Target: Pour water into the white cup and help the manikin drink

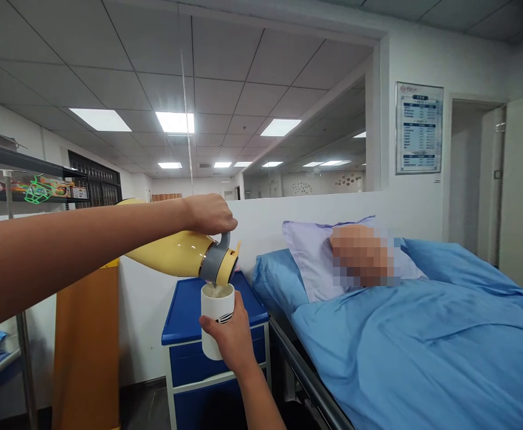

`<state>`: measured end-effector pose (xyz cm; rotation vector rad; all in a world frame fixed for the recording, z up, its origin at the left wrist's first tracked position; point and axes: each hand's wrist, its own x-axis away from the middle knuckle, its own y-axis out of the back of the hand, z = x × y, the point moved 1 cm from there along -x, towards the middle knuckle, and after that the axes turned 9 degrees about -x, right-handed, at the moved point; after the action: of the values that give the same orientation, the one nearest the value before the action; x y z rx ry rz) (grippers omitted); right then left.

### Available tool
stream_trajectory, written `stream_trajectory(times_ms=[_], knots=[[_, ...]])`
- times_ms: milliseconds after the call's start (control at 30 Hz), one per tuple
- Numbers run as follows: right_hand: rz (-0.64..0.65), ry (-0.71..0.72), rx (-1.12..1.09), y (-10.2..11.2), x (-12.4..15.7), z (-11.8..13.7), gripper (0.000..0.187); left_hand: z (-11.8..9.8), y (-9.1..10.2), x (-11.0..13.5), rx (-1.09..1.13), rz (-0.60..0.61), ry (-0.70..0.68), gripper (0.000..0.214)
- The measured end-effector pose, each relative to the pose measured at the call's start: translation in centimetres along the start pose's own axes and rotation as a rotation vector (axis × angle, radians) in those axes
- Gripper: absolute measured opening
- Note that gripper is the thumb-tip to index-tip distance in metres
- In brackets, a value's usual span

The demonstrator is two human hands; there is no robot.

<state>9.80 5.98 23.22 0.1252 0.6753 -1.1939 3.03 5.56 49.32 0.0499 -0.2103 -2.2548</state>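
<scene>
My left hand [211,213] is closed around the grey handle of a yellow thermos jug [176,252]. The jug is tipped on its side, spout down to the right, right at the mouth of a white mug [211,343]. My right hand [234,331] wraps the mug from its right side, thumb across the front over a black striped mark. The mug stands nearly upright in the air, in front of a blue bedside cabinet [183,310]. Something pale shows inside its rim; how full it is, I cannot tell.
To the right is a bed with a blue quilt [404,352], a lilac pillow [306,257] and a blurred head on it. A dark bed rail [308,379] runs beside the cabinet. An orange-brown panel [86,346] and a metal pole [26,358] stand left.
</scene>
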Motion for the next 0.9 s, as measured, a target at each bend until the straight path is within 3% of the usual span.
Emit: stream_trajectory(times_ms=[633,900], knots=[[0.007,-0.037,-0.012,0.01,0.18,0.37,0.042,-0.12,0.41,-0.18,-0.049,-0.023,-0.038,0.011],[0.036,0.013,-0.027,-0.12,0.21,0.05,0.043,-0.15,0.41,-0.2,-0.05,-0.026,-0.041,0.011]])
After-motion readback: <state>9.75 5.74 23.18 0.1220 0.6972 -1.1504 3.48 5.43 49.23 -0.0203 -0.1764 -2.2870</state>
